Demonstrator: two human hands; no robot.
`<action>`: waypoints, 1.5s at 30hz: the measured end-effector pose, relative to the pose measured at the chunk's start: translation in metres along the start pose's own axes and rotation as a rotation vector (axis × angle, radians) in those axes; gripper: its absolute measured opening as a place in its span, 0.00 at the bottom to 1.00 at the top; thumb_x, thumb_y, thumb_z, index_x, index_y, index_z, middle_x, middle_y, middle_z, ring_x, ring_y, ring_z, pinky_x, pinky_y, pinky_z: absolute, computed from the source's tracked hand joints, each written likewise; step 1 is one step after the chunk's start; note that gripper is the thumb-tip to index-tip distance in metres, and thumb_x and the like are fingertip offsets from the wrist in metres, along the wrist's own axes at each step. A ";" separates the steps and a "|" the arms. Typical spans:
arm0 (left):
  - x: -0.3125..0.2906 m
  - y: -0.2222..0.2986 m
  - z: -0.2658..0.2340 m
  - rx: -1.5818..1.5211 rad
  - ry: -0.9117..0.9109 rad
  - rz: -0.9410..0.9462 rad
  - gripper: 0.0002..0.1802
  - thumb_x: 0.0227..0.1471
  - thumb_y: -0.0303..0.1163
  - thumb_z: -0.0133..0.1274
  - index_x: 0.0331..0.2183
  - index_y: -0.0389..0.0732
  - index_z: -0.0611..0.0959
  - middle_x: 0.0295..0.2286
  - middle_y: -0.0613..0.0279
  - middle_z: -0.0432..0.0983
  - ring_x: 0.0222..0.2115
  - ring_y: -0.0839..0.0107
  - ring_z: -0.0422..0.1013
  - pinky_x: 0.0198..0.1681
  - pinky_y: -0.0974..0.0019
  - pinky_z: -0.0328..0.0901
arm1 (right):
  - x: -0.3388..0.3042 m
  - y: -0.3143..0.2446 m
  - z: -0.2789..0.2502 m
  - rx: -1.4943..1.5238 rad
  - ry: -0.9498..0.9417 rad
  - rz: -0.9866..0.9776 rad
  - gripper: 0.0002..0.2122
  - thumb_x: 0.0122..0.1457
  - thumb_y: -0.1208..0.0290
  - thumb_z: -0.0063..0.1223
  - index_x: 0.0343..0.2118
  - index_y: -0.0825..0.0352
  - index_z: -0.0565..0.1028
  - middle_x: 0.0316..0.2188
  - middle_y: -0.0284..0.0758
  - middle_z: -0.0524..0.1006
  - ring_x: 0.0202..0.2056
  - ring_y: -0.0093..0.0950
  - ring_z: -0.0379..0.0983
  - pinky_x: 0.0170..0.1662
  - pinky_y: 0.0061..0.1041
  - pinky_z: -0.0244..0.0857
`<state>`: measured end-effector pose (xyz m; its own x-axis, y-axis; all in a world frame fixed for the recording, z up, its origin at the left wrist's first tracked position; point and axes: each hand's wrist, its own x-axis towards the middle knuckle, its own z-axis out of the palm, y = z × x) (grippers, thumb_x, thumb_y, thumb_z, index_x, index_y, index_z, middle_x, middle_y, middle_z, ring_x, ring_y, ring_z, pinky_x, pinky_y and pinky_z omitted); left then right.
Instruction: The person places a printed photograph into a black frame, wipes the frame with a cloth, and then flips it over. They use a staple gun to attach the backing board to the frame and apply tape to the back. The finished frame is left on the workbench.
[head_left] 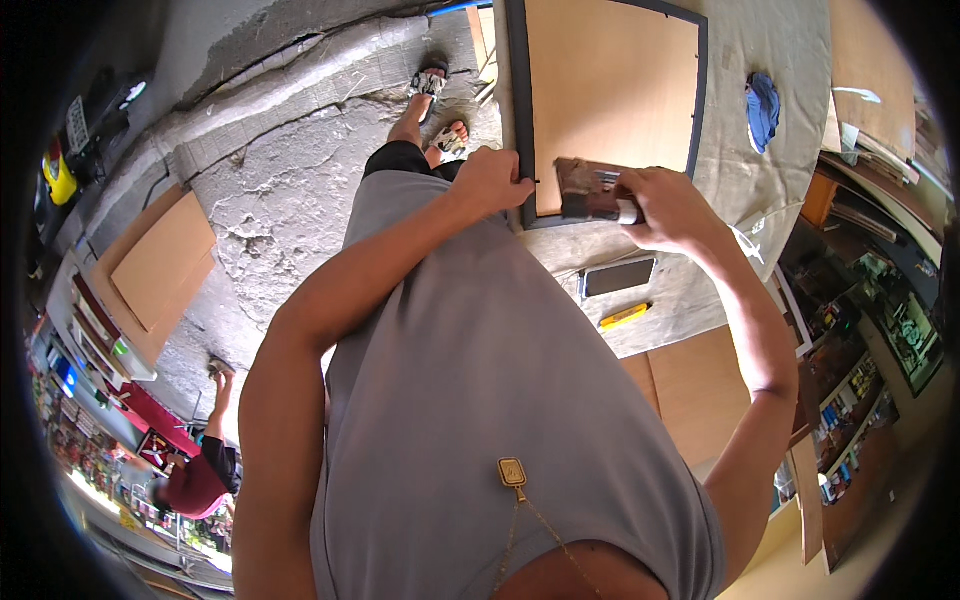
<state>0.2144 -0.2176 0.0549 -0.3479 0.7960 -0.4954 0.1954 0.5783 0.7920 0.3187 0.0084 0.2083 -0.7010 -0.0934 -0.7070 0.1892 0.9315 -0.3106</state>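
A black picture frame lies back up on the cloth-covered table, with a light brown backing board inside it. Small dark tabs show along its inner edges. At the frame's near left corner, my left hand is closed on the side rail, thumb toward the board. My right hand is wrapped around a dark, blocky hand tool, apparently a staple gun. This tool rests over the near end of the board, by the near rail; its working end is hard to make out.
On the table cloth are a phone, a yellow utility knife and a crumpled blue cloth. Boards lean at the left. Another person is at the lower left. Shelves stand at the right.
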 end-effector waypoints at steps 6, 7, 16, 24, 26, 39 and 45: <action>0.000 0.008 0.013 0.090 0.154 -0.107 0.23 0.37 0.50 0.61 0.18 0.37 0.78 0.15 0.55 0.75 0.21 0.58 0.75 0.26 0.57 0.70 | 0.012 0.017 -0.011 0.189 0.069 0.048 0.21 0.42 0.76 0.59 0.43 0.70 0.73 0.35 0.46 0.77 0.37 0.45 0.76 0.42 0.38 0.70; -0.001 0.010 0.015 0.100 0.167 -0.127 0.23 0.37 0.50 0.61 0.19 0.37 0.78 0.15 0.55 0.75 0.21 0.58 0.75 0.27 0.57 0.70 | 0.015 0.021 -0.009 0.213 0.071 0.036 0.21 0.42 0.76 0.59 0.44 0.70 0.73 0.35 0.46 0.78 0.37 0.44 0.76 0.41 0.37 0.70; 0.003 0.010 0.026 0.121 0.206 -0.195 0.24 0.37 0.50 0.61 0.21 0.34 0.80 0.18 0.53 0.77 0.24 0.55 0.77 0.30 0.56 0.72 | 0.040 0.024 -0.010 0.343 0.052 -0.030 0.20 0.42 0.77 0.59 0.43 0.73 0.75 0.32 0.47 0.79 0.34 0.41 0.78 0.39 0.32 0.71; 0.039 0.025 -0.033 0.153 0.106 -0.131 0.29 0.39 0.53 0.61 0.24 0.31 0.83 0.22 0.43 0.78 0.27 0.50 0.77 0.32 0.52 0.73 | 0.059 0.021 -0.051 0.167 -0.076 -0.041 0.19 0.42 0.75 0.59 0.40 0.72 0.75 0.32 0.45 0.79 0.33 0.41 0.77 0.39 0.34 0.71; 0.046 0.022 -0.031 0.178 0.110 -0.123 0.28 0.40 0.51 0.60 0.23 0.29 0.82 0.21 0.38 0.77 0.27 0.47 0.77 0.30 0.52 0.72 | 0.064 0.016 -0.056 0.135 -0.070 -0.043 0.18 0.42 0.75 0.58 0.40 0.71 0.75 0.31 0.44 0.79 0.33 0.42 0.77 0.39 0.35 0.72; 0.043 0.014 -0.030 0.180 0.085 -0.016 0.30 0.39 0.54 0.61 0.21 0.31 0.82 0.20 0.41 0.76 0.26 0.47 0.77 0.30 0.52 0.72 | 0.086 -0.011 -0.075 -0.140 -0.195 0.029 0.14 0.40 0.70 0.57 0.33 0.67 0.78 0.21 0.44 0.78 0.26 0.42 0.78 0.36 0.37 0.73; 0.053 0.007 -0.024 0.186 0.010 -0.036 0.28 0.43 0.52 0.59 0.23 0.31 0.83 0.23 0.39 0.77 0.28 0.46 0.77 0.33 0.51 0.73 | 0.086 -0.009 -0.072 -0.204 -0.170 0.036 0.13 0.40 0.70 0.58 0.33 0.64 0.78 0.21 0.43 0.79 0.27 0.41 0.78 0.37 0.37 0.73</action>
<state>0.1756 -0.1756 0.0429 -0.3665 0.7731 -0.5177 0.3489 0.6300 0.6938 0.2072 0.0177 0.1955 -0.5671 -0.1001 -0.8175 0.0575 0.9853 -0.1606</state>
